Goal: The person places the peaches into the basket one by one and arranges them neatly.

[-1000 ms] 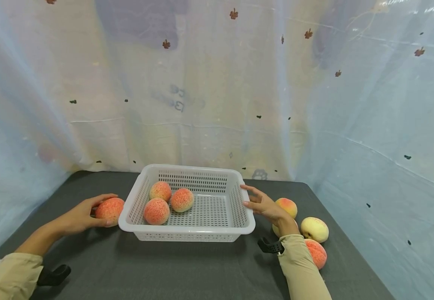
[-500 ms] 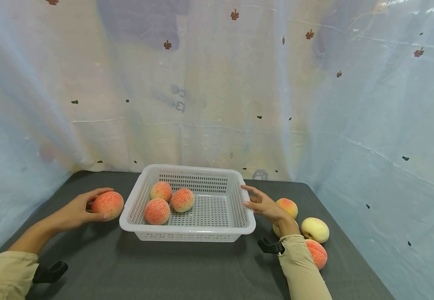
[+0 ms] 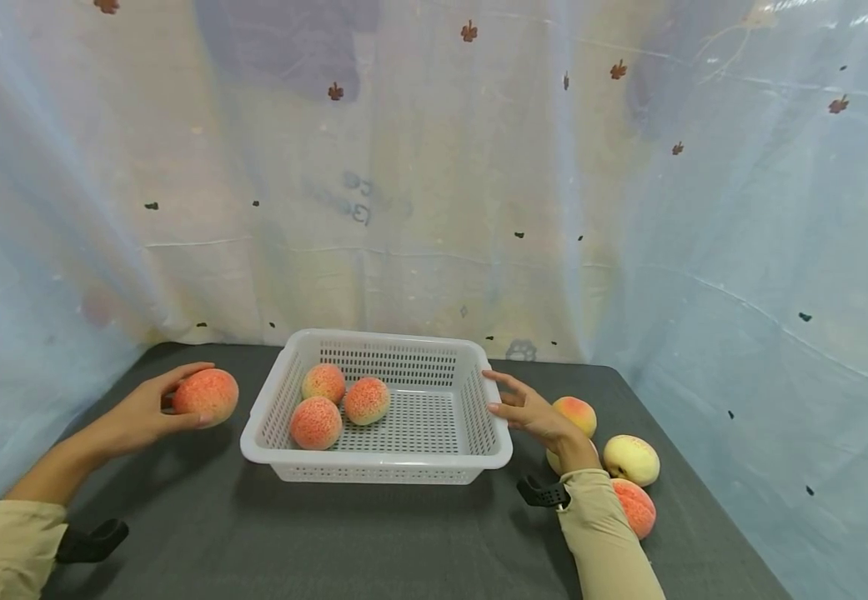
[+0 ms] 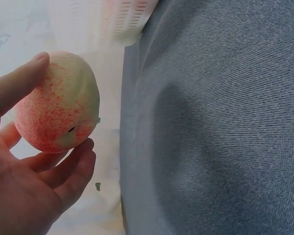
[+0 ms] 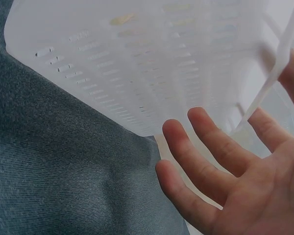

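- By the right sleeve point(image 3: 608, 533), four peaches point(image 3: 630, 460) on the table point(image 3: 373, 542).
- Left hand point(image 3: 139, 410) bent round one red peach point(image 3: 207, 397), up off the table.
- Right hand point(image 3: 531, 414), fingers loose and spread, touching the right edge of the white plastic basket point(image 3: 373, 460).
- Three peaches point(image 3: 317, 423) in the basket, on its left side.
- Plastic sheet point(image 3: 434, 167) behind.

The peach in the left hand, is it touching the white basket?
Apart. The head view shows a strip of dark table between the peach in the left hand and the left rim of the white basket.
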Available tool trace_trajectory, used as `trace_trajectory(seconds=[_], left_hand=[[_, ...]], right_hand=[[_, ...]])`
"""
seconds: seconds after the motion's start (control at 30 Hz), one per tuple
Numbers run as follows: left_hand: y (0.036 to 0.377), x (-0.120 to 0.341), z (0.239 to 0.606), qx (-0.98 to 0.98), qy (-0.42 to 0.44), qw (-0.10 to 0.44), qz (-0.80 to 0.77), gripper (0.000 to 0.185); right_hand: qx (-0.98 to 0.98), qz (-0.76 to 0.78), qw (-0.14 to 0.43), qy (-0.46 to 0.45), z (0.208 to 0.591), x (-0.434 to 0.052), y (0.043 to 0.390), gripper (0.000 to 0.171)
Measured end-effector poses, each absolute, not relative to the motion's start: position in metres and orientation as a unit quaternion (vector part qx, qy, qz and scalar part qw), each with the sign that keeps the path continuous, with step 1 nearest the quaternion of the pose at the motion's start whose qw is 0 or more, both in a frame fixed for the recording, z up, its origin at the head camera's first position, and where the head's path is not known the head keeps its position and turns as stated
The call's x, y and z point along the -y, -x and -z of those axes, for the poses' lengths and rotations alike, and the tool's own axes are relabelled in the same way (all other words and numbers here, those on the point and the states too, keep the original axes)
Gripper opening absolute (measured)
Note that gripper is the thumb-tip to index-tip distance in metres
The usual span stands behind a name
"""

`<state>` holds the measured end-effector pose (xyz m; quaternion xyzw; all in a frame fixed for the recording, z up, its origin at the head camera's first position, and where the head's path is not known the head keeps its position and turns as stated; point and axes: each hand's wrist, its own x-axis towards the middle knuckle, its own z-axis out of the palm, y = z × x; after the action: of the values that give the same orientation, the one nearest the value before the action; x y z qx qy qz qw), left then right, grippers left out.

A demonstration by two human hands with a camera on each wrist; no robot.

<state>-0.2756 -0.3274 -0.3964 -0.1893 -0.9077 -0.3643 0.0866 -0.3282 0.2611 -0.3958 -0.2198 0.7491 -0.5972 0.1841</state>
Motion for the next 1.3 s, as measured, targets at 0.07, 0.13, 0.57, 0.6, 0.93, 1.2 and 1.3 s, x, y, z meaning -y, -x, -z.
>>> trace_trajectory(seconds=[0.07,0.13,0.57,0.6,0.93,1.2,1.3], left_hand=[[0.275,0.327,0.394,0.907,0.188,0.093,0.366,0.081],[0.274,0.328,0.392,0.908,0.187,0.095,0.362,0.081],[0.267,0.325,0.381,0.908,0.18,0.109,0.362,0.079],[0.267,0.324,0.38,0.909,0.179,0.107,0.362,0.079],[0.264,0.318,0.376,0.906,0.181,0.111,0.366,0.079],[0.264,0.314,0.372,0.906,0.182,0.115,0.364,0.08],[0.262,0.311,0.369,0.908,0.18,0.111,0.363,0.08]], right_hand=[[-0.749,0.598,0.185,0.219,0.396,-0.261,0.328,0.075],[-0.748,0.599,0.185,0.219,0.396,-0.261,0.328,0.075],[-0.742,0.605,0.189,0.221,0.394,-0.261,0.327,0.078],[-0.742,0.604,0.189,0.221,0.394,-0.261,0.326,0.078],[-0.751,0.595,0.182,0.22,0.395,-0.26,0.327,0.078],[-0.751,0.596,0.181,0.22,0.396,-0.261,0.327,0.078],[-0.75,0.596,0.182,0.221,0.396,-0.261,0.327,0.077]])
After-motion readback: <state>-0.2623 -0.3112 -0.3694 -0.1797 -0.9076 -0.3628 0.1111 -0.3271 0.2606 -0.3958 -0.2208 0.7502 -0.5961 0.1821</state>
